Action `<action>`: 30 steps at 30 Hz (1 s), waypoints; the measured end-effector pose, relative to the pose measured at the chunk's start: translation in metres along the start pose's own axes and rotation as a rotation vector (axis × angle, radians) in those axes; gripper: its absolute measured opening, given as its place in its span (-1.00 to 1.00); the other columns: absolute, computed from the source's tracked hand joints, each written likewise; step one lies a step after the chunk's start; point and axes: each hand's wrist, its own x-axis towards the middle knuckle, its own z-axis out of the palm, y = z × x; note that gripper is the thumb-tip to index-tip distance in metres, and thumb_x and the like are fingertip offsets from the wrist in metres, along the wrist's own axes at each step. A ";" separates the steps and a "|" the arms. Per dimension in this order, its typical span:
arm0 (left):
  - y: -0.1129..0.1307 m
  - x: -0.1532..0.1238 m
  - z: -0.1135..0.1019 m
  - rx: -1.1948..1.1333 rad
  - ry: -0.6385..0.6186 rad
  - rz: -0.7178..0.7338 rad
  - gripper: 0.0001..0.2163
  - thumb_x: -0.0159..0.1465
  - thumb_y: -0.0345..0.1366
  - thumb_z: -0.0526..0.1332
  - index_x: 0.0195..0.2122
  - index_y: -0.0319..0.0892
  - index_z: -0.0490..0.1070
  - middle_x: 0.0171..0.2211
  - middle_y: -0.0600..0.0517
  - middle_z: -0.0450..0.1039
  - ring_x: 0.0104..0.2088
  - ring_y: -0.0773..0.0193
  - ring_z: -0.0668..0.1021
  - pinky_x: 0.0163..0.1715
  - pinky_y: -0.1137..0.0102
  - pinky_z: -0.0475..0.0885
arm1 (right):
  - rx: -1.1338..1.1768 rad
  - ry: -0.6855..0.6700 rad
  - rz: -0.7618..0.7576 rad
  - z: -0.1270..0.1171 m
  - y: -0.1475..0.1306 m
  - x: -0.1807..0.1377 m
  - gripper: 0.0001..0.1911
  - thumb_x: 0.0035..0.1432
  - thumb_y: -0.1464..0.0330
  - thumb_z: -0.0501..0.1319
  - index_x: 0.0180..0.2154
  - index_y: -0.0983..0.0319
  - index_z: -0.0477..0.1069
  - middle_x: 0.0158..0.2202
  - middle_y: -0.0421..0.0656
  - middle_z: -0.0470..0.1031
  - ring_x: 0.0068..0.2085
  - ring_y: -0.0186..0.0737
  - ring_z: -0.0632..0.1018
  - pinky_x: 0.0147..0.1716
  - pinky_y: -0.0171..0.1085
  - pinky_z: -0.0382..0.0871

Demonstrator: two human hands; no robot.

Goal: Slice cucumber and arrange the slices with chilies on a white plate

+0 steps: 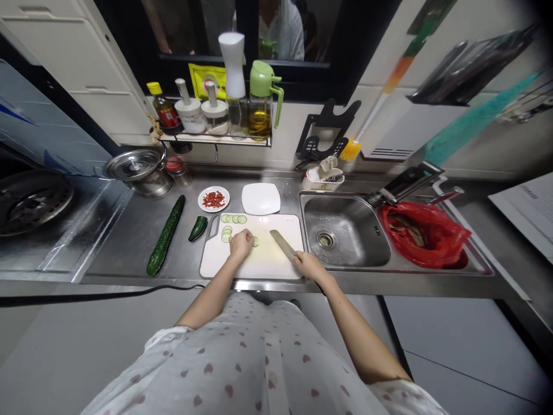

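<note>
My right hand (310,267) grips the handle of a kitchen knife (283,244), its blade slanting up and left over the right side of the white cutting board (216,260). Above the board's middle, my left hand (241,245) is closed with its fingers curled; whatever is in them is hidden. Just right of it lies a single cucumber slice (256,242). A small stack of cucumber slices (226,233) is at its left, and a row of slices (234,219) runs along the board's top edge. A cut cucumber piece (197,229) rests left of the board.
A whole cucumber (166,235) lies farther left. Behind the board are a plate of chopped red pepper (213,199) and a white plate (261,198). The sink (345,230) adjoins on the right, with a red plastic bag (425,236) beyond. A steel pot (142,173) stands back left.
</note>
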 end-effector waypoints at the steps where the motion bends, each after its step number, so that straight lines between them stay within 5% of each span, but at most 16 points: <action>1: -0.001 -0.002 0.000 -0.021 0.000 0.003 -0.94 0.22 -0.29 0.16 -0.33 -0.08 0.42 -0.29 0.07 0.56 -0.21 0.24 0.54 -0.10 0.34 0.27 | 0.003 -0.001 -0.004 0.000 0.000 0.001 -0.62 0.36 0.23 -0.06 -0.06 0.27 0.44 -0.11 -0.01 0.54 -0.10 -0.18 0.51 -0.28 -0.37 0.19; 18: -0.071 -0.015 -0.040 0.107 0.213 -0.171 -0.80 0.23 -0.31 0.09 -0.17 -0.05 0.46 -0.30 0.00 0.57 -0.17 0.09 0.54 -0.09 0.24 0.20 | 0.031 0.033 -0.030 0.011 0.006 0.014 -0.63 0.34 0.23 -0.03 -0.14 0.30 0.47 -0.18 0.00 0.56 -0.19 -0.18 0.51 -0.35 -0.36 0.14; 30: -0.053 0.000 -0.036 0.162 0.253 -0.160 -0.76 0.23 -0.27 0.12 -0.10 -0.03 0.47 -0.08 -0.09 0.47 -0.01 -0.01 0.44 -0.03 0.12 0.22 | -0.001 0.006 0.002 0.008 -0.001 0.010 -0.61 0.35 0.23 -0.06 -0.07 0.28 0.44 -0.11 0.03 0.55 -0.12 -0.13 0.51 -0.26 -0.33 0.20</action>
